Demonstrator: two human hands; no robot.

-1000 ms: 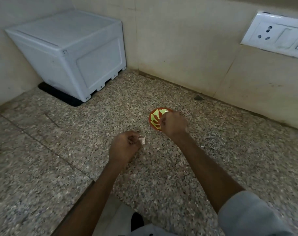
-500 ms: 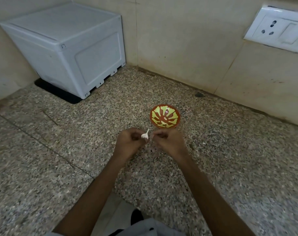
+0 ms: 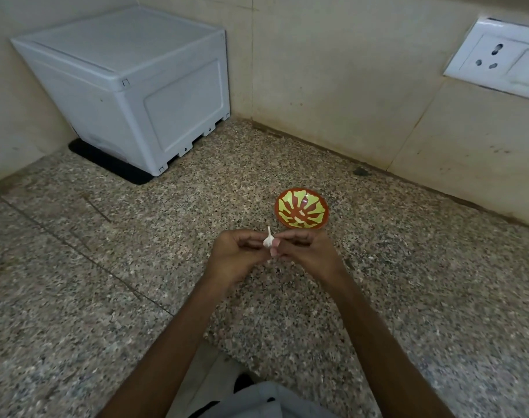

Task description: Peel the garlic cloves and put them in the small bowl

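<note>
**A:** Where do we have the garlic just now?

**B:** Just on the near side of the small round bowl (image 3: 314,206), the red-brown one with the yellow-green leaf pattern. We hold the small white garlic clove (image 3: 268,240) there with its papery tip pointing up. It hangs above the speckled granite table (image 3: 136,267), clear of the stone.

**A:** And our hands?

**B:** Both are closed on it. Our left hand (image 3: 233,254) curls its fingers round the clove's body. Our right hand (image 3: 305,251) pinches at the clove's side with thumb and fingertips. Neither hand is free.

**A:** Why do we use two hands on so small a thing?

**B:** We judge that the left steadies it while the right picks at the skin. The skin looks thin and clinging, so the clove would slip about in one hand alone.

**A:** And why do we work so close to the bowl?

**B:** Once bare, the clove has only a short way forward to drop. The bowl stands upright with its mouth open to us. A few pale bits lie inside it, but we cannot tell whether they are peeled cloves or part of the pattern.

**A:** What else is around?

**B:** A large white plastic box (image 3: 130,86) stands in the corner, far behind the bowl to its left. A white socket plate (image 3: 498,58) sits on the wall, up to the bowl's right. Both are well apart from the bowl and out of our way.
</note>
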